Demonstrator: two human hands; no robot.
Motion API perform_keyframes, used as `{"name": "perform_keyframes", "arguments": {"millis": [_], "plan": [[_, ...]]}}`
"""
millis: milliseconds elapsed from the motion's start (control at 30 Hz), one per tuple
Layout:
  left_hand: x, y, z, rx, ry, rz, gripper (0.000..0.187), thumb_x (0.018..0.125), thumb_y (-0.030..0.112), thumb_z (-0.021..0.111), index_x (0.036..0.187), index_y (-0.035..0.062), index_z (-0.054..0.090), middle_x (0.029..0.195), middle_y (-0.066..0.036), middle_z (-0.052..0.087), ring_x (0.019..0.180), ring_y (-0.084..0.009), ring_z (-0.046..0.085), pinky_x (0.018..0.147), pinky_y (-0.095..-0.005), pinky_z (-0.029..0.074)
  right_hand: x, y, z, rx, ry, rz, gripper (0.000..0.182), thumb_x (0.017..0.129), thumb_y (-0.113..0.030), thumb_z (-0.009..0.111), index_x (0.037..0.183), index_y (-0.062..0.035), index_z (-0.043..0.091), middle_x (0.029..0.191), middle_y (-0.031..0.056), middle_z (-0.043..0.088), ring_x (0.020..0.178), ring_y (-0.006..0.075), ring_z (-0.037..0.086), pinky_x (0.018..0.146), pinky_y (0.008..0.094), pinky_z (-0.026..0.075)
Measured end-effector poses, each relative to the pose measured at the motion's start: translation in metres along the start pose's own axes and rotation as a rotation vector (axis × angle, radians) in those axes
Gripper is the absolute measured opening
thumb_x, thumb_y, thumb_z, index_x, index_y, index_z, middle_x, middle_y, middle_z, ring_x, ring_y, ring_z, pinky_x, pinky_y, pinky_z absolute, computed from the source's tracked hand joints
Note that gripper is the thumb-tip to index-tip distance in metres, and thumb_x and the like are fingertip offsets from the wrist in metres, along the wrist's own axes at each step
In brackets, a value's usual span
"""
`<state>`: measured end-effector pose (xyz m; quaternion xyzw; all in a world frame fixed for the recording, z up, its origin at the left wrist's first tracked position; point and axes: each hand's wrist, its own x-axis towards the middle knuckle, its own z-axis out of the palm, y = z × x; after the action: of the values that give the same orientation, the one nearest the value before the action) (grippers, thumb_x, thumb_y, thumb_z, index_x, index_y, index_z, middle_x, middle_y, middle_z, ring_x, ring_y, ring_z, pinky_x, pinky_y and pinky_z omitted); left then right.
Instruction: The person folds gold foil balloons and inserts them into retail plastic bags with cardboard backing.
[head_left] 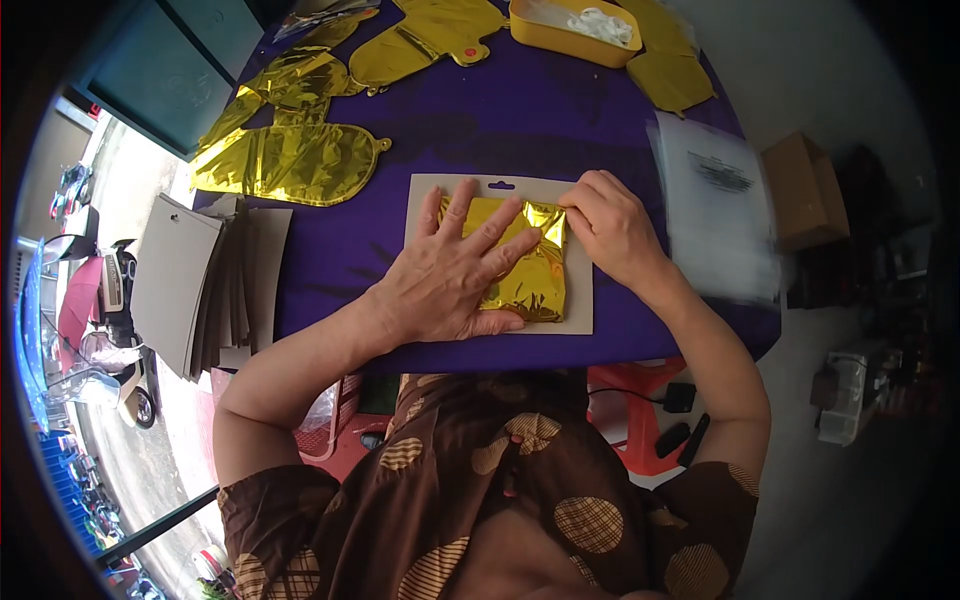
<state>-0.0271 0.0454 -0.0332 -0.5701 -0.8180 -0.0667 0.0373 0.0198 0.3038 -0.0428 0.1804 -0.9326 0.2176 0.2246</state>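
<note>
A gold foil balloon [540,285], folded into a flat square, lies on a grey-brown card [579,310] with a hanger slot at its top. My left hand [450,265] rests flat on the foil, fingers spread, the thumb along its lower edge. At the foil's upper right corner, my right hand [608,220] has its fingers closed in a pinch. The fingertips touch the foil there, and whether a small piece is also between them is hidden.
Unfolded gold foil balloons [290,165] lie on the purple cloth [500,120] to the left and back. A yellow tub [575,32] holds white bits. Stacked cards [185,285] stand at the left edge; clear plastic bags [715,210] lie right. A cardboard box [803,190] is beyond.
</note>
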Motion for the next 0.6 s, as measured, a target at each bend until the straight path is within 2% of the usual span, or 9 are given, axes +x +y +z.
{"name": "perform_keyframes", "arguments": {"millis": [167,267,367,400,600], "plan": [[0.000,0.000,0.000,0.016,-0.006,0.003,0.095,0.086,0.085,0.038,0.156,0.0213,0.037,0.160,-0.017,0.033,0.144,-0.0546,0.022,0.114,-0.0694,0.016,0.003,-0.012,-0.013,-0.068,-0.012,0.060,0.018,0.085,-0.002,0.064,0.103,0.0001,0.063,0.098,0.0121,0.059,0.094,0.0315,0.059,0.084,0.0428,0.049],[0.001,0.000,0.000,0.029,-0.017,0.003,0.095,0.086,0.085,0.038,0.157,0.0211,0.035,0.161,-0.016,0.032,0.144,-0.0544,0.022,0.114,-0.0697,0.016,0.001,-0.033,-0.022,-0.143,-0.095,-0.084,0.038,0.087,-0.014,0.068,0.120,0.0029,0.060,0.118,0.0172,0.061,0.113,0.0344,0.057,0.098,0.0440,0.047],[0.001,0.000,0.001,0.024,-0.010,0.004,0.096,0.086,0.084,0.040,0.158,0.0200,0.034,0.161,-0.016,0.032,0.144,-0.0543,0.021,0.114,-0.0697,0.017,-0.010,-0.047,-0.018,-0.186,-0.186,-0.125,0.058,0.087,-0.029,0.071,0.131,0.0058,0.055,0.134,0.0231,0.057,0.129,0.0368,0.052,0.110,0.0463,0.040],[0.001,0.000,0.002,0.021,-0.005,0.006,0.096,0.086,0.084,0.040,0.158,0.0195,0.033,0.161,-0.015,0.032,0.144,-0.0543,0.021,0.114,-0.0697,0.017,-0.016,-0.045,-0.016,-0.166,-0.336,-0.061,0.075,0.087,-0.037,0.071,0.141,0.0083,0.044,0.150,0.0263,0.043,0.145,0.0371,0.036,0.120,0.0496,0.028],[-0.001,-0.001,0.003,-0.035,0.030,-0.015,0.109,0.086,0.083,0.044,0.156,0.0020,0.027,0.159,-0.027,0.028,0.145,-0.0555,0.021,0.115,-0.0675,0.017,-0.021,-0.041,-0.012,-0.224,-0.363,-0.057,0.084,0.089,-0.053,0.063,0.142,0.0096,0.043,0.152,0.0262,0.039,0.147,0.0373,0.031,0.123,0.0496,0.021]]}}
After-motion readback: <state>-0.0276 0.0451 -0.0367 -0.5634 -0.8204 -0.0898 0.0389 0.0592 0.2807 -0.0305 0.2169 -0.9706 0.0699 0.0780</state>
